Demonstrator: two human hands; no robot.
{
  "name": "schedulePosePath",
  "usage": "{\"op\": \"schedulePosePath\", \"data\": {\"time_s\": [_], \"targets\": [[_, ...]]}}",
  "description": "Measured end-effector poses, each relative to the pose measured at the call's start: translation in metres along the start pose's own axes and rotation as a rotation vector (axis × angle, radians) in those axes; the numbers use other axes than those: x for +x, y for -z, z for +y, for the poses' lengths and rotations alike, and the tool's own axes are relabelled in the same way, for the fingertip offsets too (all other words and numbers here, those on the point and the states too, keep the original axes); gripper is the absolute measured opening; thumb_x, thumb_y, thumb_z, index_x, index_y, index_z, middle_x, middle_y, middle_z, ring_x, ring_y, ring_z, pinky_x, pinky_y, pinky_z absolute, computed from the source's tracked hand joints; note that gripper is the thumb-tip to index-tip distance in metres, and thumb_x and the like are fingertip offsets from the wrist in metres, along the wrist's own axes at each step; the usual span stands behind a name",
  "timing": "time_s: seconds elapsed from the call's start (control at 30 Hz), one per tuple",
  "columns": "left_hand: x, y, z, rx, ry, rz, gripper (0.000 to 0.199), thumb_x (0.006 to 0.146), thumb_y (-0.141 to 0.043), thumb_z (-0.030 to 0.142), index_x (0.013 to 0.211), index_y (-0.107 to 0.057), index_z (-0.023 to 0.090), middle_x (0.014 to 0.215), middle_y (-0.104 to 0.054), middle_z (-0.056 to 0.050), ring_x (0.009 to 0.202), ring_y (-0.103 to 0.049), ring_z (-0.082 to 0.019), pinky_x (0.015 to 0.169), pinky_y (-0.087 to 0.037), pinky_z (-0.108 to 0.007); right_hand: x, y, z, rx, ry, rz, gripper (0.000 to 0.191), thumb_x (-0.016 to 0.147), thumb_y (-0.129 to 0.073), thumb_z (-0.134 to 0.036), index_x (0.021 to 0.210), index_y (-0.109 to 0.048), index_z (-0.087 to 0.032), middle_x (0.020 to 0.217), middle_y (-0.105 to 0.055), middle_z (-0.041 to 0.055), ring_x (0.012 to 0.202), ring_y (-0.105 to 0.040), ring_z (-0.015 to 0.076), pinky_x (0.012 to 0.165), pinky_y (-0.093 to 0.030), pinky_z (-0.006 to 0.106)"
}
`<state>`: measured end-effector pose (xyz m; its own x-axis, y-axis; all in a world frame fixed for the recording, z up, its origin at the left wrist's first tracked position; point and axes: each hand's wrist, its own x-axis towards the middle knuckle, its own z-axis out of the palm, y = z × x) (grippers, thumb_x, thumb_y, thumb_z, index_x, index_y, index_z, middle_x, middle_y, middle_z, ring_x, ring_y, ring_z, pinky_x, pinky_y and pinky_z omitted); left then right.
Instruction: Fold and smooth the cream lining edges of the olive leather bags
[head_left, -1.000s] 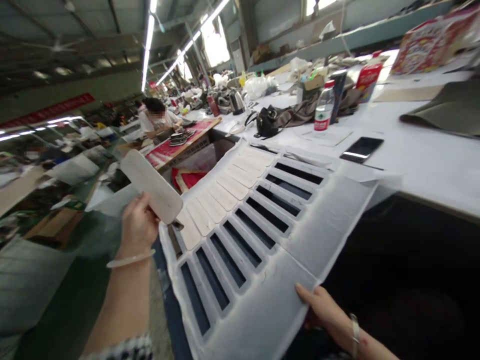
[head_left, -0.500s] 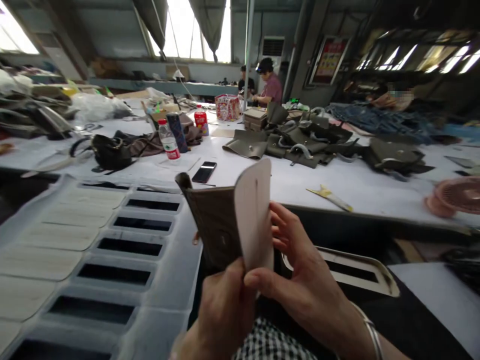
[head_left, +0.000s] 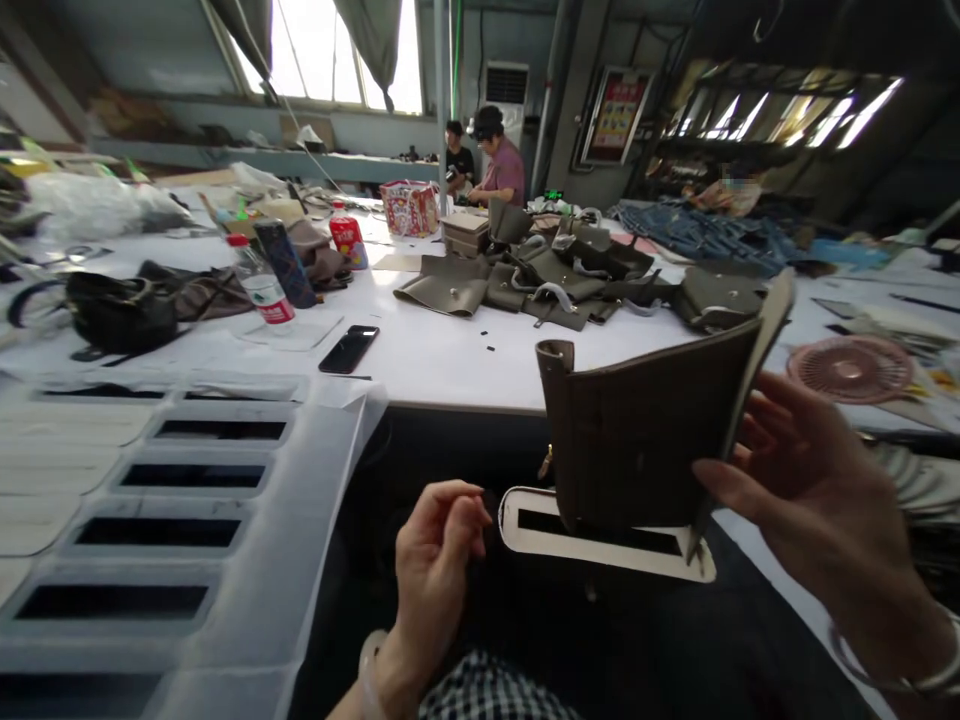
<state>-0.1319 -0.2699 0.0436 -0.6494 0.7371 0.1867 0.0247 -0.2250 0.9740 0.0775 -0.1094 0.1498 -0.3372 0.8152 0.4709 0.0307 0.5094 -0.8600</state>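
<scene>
My right hand (head_left: 814,500) holds a dark olive leather bag piece (head_left: 645,430) by its right end, thumb in front and fingers behind. The piece stands upright, with a rolled left edge and a stiff panel at the right. Under its lower edge lies a long white rounded frame (head_left: 525,535) with a dark slot, partly covered by the leather. To the left of the frame, my left hand (head_left: 442,550) is apart from the leather, its fingers curled in with the thumb against them. Whether anything small is between those fingertips is hidden.
At the left, translucent plastic sheeting (head_left: 247,600) has dark slots and pale strips. The white table (head_left: 442,375) carries a phone (head_left: 349,349), bottles, several olive leather pieces (head_left: 442,285) and a pink fan (head_left: 851,368). Two people (head_left: 501,170) work behind.
My left hand has let go of the leather piece and moved apart from it. My right hand has carried the piece rightward, over the white frame. The view has turned right.
</scene>
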Motion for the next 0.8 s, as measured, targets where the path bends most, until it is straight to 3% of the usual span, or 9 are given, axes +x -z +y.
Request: {"op": "schedulePosePath", "data": {"time_s": [0.1,0.2,0.3,0.43,0.67,0.8], "targets": [[0.007,0.005,-0.063,-0.102,0.394,0.085,0.035,0.089,-0.061,0.055,0.104,-0.063,0.023,0.107,-0.067,-0.003,0.084,-0.061,-0.012,0.073,-0.048,-0.022,-0.008,0.006,0.019,-0.035,-0.021,-0.003,0.073,0.068,-0.086,-0.036,0.134,-0.054,-0.038,0.123,-0.062,0.0041,0.113,-0.059,0.0303,0.085,-0.058,0.042],[0.007,-0.001,-0.114,-0.174,0.658,0.011,0.054,0.084,-0.06,0.066,0.111,-0.063,0.019,0.129,-0.061,-0.013,0.112,-0.061,-0.026,0.091,-0.048,-0.036,-0.017,0.009,0.036,-0.106,-0.042,0.004,0.076,0.069,-0.085,-0.038,0.137,-0.05,-0.034,0.121,-0.061,0.0077,0.115,-0.057,0.0325,0.087,-0.057,0.046],[0.0,-0.013,-0.141,-0.286,0.825,-0.115,0.068,0.086,-0.049,0.073,0.123,-0.061,0.018,0.133,-0.061,-0.017,0.12,-0.059,-0.033,0.099,-0.045,-0.046,-0.025,0.011,0.05,-0.197,-0.061,-0.017,0.078,0.072,-0.082,-0.045,0.14,-0.046,-0.035,0.128,-0.058,0.0085,0.117,-0.057,0.0333,0.092,-0.056,0.05],[-0.006,-0.025,-0.152,-0.415,0.893,-0.204,0.069,0.087,-0.045,0.074,0.132,-0.059,0.024,0.135,-0.062,-0.01,0.129,-0.053,-0.031,0.107,-0.039,-0.046,-0.033,0.016,0.064,-0.32,-0.006,-0.014,0.082,0.073,-0.082,-0.047,0.144,-0.043,-0.036,0.137,-0.054,0.0084,0.119,-0.056,0.0341,0.099,-0.053,0.052],[-0.011,-0.037,-0.154,-0.502,0.904,-0.167,0.067,0.086,-0.046,0.074,0.13,-0.06,0.025,0.131,-0.066,-0.008,0.128,-0.053,-0.032,0.106,-0.039,-0.046,-0.041,0.027,0.077,-0.539,0.145,-0.002,0.088,0.076,-0.08,-0.043,0.15,-0.036,-0.032,0.14,-0.052,0.0096,0.117,-0.058,0.0356,0.098,-0.052,0.054],[-0.015,-0.04,-0.152,-0.522,0.892,-0.123,0.06,0.086,-0.053,0.068,0.127,-0.062,0.025,0.128,-0.067,-0.006,0.128,-0.052,-0.031,0.104,-0.04,-0.041,-0.041,0.031,0.072,-0.795,0.372,-0.183,0.08,0.086,-0.071,-0.036,0.154,-0.029,-0.026,0.141,-0.052,0.0099,0.123,-0.055,0.0316,0.105,-0.048,0.047]]}}
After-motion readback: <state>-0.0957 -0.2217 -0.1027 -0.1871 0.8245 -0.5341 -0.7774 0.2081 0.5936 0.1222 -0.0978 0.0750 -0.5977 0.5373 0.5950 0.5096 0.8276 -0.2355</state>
